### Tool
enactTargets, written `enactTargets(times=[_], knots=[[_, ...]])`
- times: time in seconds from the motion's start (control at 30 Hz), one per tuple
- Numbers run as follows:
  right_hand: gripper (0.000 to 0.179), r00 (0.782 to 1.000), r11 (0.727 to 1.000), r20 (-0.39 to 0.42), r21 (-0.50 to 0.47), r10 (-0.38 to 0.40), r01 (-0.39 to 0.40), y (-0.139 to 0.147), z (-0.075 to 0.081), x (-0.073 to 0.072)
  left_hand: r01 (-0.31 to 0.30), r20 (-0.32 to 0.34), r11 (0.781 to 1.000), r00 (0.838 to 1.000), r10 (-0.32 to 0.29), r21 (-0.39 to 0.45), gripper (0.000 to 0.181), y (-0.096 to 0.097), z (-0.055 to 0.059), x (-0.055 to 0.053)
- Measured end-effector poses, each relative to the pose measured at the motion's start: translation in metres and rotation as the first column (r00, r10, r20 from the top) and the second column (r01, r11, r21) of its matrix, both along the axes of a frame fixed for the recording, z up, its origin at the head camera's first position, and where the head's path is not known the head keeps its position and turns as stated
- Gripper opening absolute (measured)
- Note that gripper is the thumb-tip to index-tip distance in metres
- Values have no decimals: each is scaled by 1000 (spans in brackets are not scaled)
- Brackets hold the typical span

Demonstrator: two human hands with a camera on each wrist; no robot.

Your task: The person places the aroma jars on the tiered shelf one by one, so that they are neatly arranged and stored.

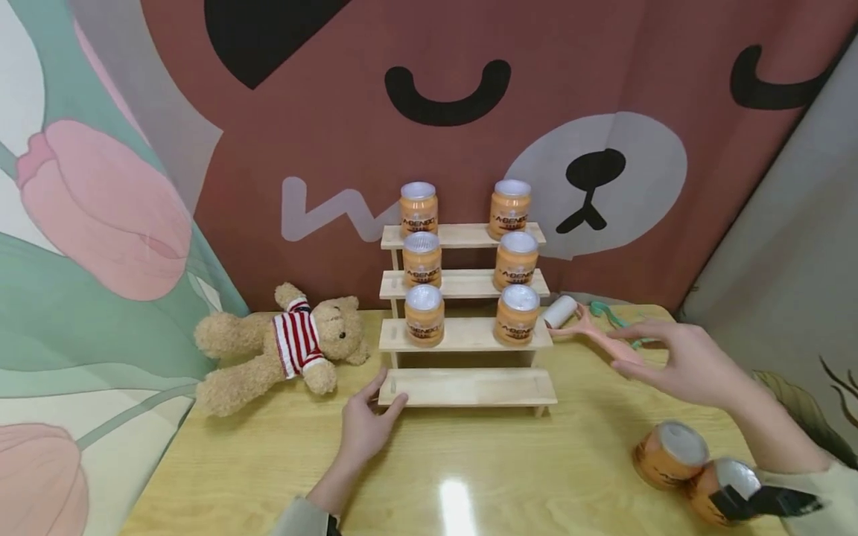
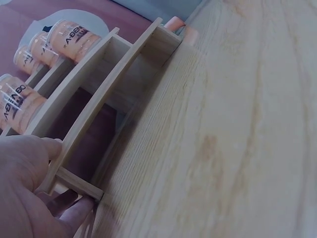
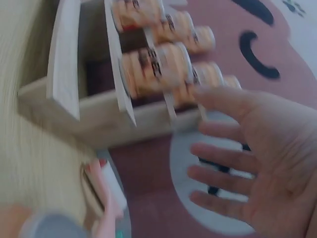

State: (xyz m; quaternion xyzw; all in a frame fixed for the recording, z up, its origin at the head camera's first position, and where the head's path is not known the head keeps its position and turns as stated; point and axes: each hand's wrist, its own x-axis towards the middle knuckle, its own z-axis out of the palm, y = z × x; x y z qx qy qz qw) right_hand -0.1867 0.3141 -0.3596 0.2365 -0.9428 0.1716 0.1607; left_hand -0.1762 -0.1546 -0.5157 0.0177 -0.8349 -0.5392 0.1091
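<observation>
A stepped wooden display stand [image 1: 469,387] carries several orange jars with pale lids, two to a step on the upper three steps; the lowest step is bare. My left hand [image 1: 367,423] grips the left end of that lowest step, and in the left wrist view its fingers [image 2: 77,215] reach round the stand's leg. My right hand [image 1: 697,365] is in the air to the right of the stand, fingers spread and nothing held. In the head view it overlaps the handle of a pink lint roller [image 1: 599,336] with a white roll. In the right wrist view they are apart.
Two orange jars, one nearer the stand [image 1: 670,454] and one by my right sleeve [image 1: 720,484], stand at the table's front right. A teddy bear [image 1: 295,339] in a striped shirt lies left of the stand. Behind hangs a printed curtain [image 1: 322,134]. A green strap-like thing [image 1: 606,313] lies by the roller.
</observation>
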Motion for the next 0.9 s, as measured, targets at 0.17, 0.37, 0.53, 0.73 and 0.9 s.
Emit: enactTargets(times=[0.17, 0.37, 0.53, 0.73, 0.9], knots=[[48, 989, 994, 108, -50, 105, -100, 29, -23, 29, -10, 16, 1000, 1000, 10, 2, 63, 0, -3, 6], [59, 956, 980, 229, -119, 183, -159, 51, -43, 49, -6, 24, 1000, 1000, 6, -13, 63, 1, 0, 2], [63, 944, 976, 257, -113, 210, -186, 66, -57, 56, -10, 18, 1000, 1000, 10, -24, 64, 0, 5, -2], [68, 942, 969, 230, -87, 246, -231, 75, -74, 63, 10, 27, 1000, 1000, -9, -28, 65, -1, 2, -2], [59, 951, 979, 231, -52, 206, -199, 75, -77, 64, 4, 26, 1000, 1000, -3, -21, 65, -1, 0, -4]])
